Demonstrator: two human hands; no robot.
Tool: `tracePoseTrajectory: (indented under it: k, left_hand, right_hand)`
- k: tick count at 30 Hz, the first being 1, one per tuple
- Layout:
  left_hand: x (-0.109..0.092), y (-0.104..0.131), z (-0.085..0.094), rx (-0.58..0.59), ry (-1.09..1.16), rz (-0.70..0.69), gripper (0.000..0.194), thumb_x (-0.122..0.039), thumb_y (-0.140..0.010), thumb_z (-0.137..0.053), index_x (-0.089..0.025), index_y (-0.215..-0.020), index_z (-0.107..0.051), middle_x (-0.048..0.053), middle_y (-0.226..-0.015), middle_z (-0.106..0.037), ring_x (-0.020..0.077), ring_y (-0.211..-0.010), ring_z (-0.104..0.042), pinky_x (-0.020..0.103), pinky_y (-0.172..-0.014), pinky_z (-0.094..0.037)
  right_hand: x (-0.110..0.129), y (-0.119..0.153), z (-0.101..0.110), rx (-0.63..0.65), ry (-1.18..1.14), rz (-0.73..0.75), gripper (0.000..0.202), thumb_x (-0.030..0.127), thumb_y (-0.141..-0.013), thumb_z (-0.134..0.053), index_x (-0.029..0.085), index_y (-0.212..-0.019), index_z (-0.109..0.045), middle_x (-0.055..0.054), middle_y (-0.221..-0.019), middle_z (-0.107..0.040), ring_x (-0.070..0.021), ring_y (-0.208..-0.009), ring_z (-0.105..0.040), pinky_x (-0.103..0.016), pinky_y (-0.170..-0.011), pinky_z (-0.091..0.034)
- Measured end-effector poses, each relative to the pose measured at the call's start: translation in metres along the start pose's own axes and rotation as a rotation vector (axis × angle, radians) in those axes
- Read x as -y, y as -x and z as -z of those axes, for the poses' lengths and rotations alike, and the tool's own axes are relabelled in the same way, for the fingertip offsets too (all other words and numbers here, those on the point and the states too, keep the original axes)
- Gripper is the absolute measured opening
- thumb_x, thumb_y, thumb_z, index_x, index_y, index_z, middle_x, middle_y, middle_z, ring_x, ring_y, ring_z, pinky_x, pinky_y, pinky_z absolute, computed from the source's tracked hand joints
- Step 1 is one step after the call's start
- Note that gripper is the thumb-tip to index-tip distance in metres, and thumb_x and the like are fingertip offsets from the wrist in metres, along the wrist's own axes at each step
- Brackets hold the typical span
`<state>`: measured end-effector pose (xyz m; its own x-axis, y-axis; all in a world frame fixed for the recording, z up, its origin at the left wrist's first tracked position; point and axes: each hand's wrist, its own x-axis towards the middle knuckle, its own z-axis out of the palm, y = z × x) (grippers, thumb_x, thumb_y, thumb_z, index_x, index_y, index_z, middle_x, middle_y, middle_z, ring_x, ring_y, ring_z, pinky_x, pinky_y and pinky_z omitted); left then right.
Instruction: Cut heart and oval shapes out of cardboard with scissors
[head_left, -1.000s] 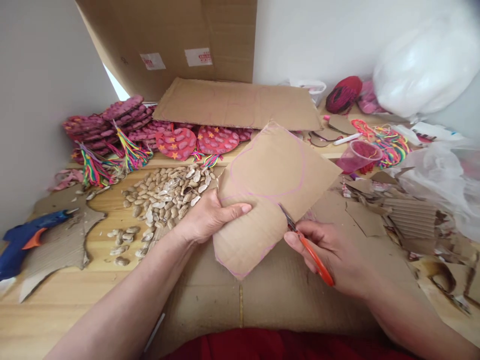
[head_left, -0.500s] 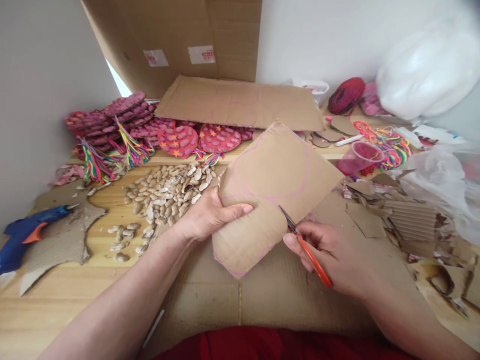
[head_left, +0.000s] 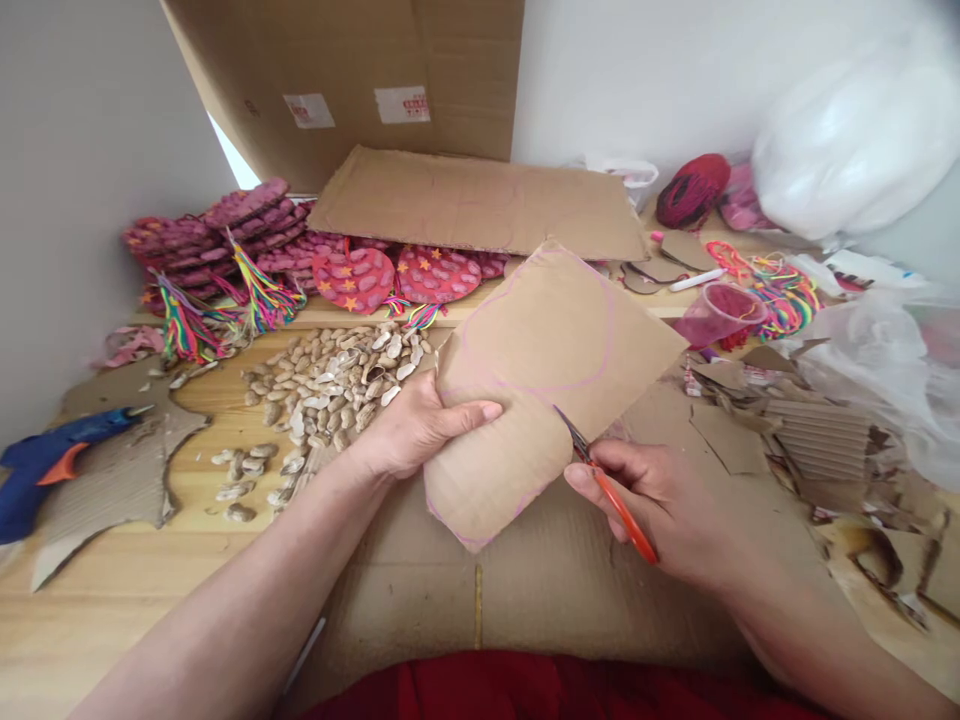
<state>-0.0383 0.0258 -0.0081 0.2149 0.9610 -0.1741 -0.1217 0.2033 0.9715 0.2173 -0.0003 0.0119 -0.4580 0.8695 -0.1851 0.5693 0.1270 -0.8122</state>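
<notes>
A piece of cardboard [head_left: 517,350] with curved pink lines drawn on it is held up in front of me. My left hand [head_left: 420,425] pinches its left edge, thumb on top and the other fingers hidden beneath. On the lower right side, my right hand [head_left: 634,495] grips orange-handled scissors [head_left: 626,520]. Their dark blades lie at the cardboard's right edge, one blade showing over its face and pointing up and left. Whether the blades are fully closed is hard to make out.
Peanut shells [head_left: 337,385] lie left of the cardboard, beyond a blue glue gun [head_left: 60,455]. Tasselled pink pieces [head_left: 352,280] and a cardboard sheet [head_left: 480,200] sit at the back. Cardboard scraps [head_left: 817,440], a pink cup [head_left: 724,315] and yarn [head_left: 694,190] occupy the right.
Hands, cardboard and scissors keep almost the same places. The scissor handles have shifted very slightly up and left; the whole view has drifted a little.
</notes>
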Motion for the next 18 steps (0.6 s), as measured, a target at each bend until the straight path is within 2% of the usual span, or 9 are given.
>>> tracePoseTrajectory:
  k: [5,15,18]
  left_hand:
    - [0.0028,-0.0006,-0.0001,-0.036,0.03,-0.014,0.055,-0.034,-0.07,-0.086,-0.015,-0.118,-0.066,0.012,-0.115,-0.076,0.0303,-0.105,-0.072,0.035,-0.082,-0.061]
    - [0.0049,-0.0019,-0.0012,-0.056,0.115,-0.033,0.064,-0.03,-0.069,-0.087,-0.016,-0.127,-0.062,0.012,-0.12,-0.074,0.0294,-0.104,-0.072,0.036,-0.083,-0.061]
    - [0.0061,-0.0019,-0.002,-0.086,0.125,-0.027,0.068,-0.03,-0.067,-0.088,-0.017,-0.128,-0.062,0.011,-0.116,-0.075,0.0285,-0.1,-0.073,0.035,-0.082,-0.061]
  right_hand:
    - [-0.0025,-0.0016,-0.0014,-0.007,0.03,0.015,0.051,0.057,-0.094,-0.053,0.022,-0.059,-0.042,0.004,-0.048,-0.047,-0.0117,-0.047,-0.044,-0.027,-0.049,-0.025]
    - [-0.008,-0.0025,-0.0068,-0.038,-0.011,-0.034,0.051,0.06,-0.09,-0.058,0.022,-0.059,-0.042,0.004,-0.048,-0.047,-0.0106,-0.045,-0.042,-0.026,-0.047,-0.025]
    - [-0.0099,-0.0038,-0.0082,-0.007,-0.028,-0.031,0.05,0.059,-0.091,-0.056,0.022,-0.061,-0.044,0.004,-0.05,-0.048,-0.0111,-0.047,-0.043,-0.027,-0.049,-0.025]
